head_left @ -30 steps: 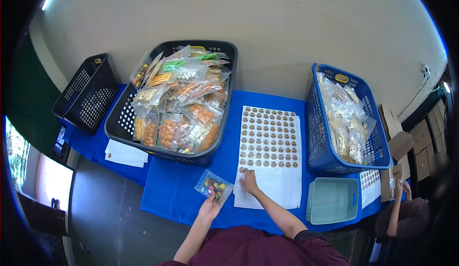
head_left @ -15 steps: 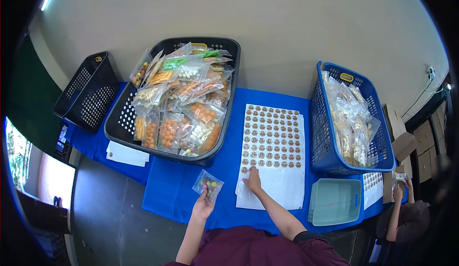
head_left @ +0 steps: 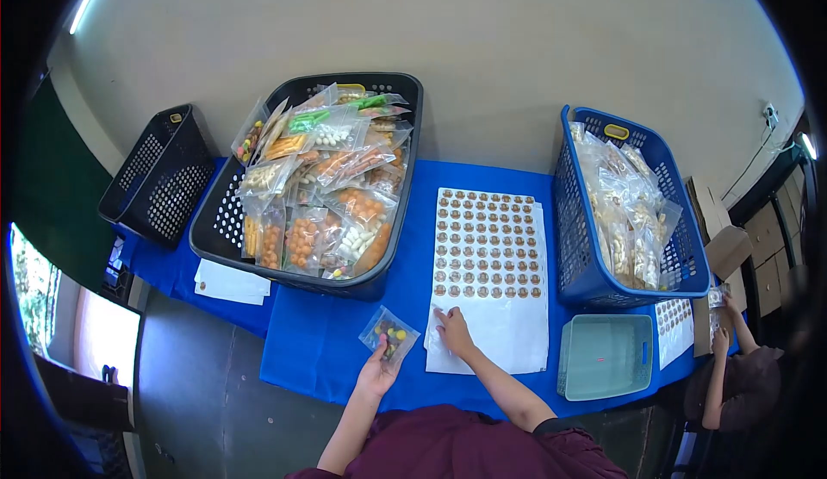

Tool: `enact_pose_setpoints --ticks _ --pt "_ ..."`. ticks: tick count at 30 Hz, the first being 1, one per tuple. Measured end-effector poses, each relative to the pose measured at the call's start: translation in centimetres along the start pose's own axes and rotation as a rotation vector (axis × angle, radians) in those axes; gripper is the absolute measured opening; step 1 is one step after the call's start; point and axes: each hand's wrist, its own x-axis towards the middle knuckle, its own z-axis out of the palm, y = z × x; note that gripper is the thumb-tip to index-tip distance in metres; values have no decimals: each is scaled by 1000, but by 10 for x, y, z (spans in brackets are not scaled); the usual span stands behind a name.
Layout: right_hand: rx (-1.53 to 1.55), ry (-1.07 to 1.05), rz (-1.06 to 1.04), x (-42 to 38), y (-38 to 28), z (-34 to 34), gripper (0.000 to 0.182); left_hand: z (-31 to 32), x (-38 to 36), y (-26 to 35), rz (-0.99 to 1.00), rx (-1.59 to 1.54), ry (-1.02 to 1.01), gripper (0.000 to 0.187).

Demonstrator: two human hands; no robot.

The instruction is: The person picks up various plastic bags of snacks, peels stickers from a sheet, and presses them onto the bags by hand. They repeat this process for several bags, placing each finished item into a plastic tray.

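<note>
- The left hand [head_left: 376, 377] pinches a clear bag [head_left: 392, 336] of coloured sweets at its lower side, above the blue cloth [head_left: 340, 341].
- The right hand [head_left: 455, 332] is over the bare lower part of the sticker sheet [head_left: 491, 264], fingers bent; I cannot tell whether they pinch anything.
- A black basket [head_left: 369, 286] of filled bags stands beyond the clear bag.
- A green tray [head_left: 606, 356] sits right of the sheet.

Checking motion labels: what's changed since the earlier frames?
Right hand pulled back slightly from the sticker rows; the lone sticker under the last full row no longer shows, whether in the hand is unclear. Left hand still holds the clear bag; pale green tray unmoved.
</note>
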Motion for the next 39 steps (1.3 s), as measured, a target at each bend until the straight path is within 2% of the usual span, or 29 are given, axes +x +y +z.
enact_pose_setpoints --ticks 6,9,12,15,18,19,21,23,27,30,34,35,39 --pt "-27 -2 -51 -7 1 0 37 5 0 -3 -5 33 -2 28" --pt "-155 59 -97 -13 2 9 34 10 -2 -9 0 64 -2 29" --pt "-157 1 -74 -16 0 9 42 12 -8 -14 -11 157 -2 29" --pt "-92 57 -81 -28 -14 -9 49 19 -15 -23 6 346 -9 29" --pt "101 224 -36 -44 -30 -36 52 36 -36 -38 138 706 2 31" --pt "131 384 -22 -50 -37 -46 34 36 -42 -43 219 862 -22 31" --pt "432 418 152 -62 -32 -63 23 37 -49 -56 369 1061 -83 29" --pt "819 494 303 -73 -40 -89 7 47 -57 -63 330 1116 -122 29" --pt "1130 455 296 -100 -79 -168 5 73 -61 -76 352 1296 -299 29" --pt "1225 366 193 -117 -118 -213 8 103 -68 -89 258 1284 -355 28" --pt "1094 335 123 -131 -153 -237 15 124 -70 -111 189 1252 -409 29" --pt "975 394 95 -131 -152 -235 18 125 -68 -117 175 1233 -419 31" --pt "884 438 130 -137 -148 -242 21 127 -67 -131 191 1259 -506 33"
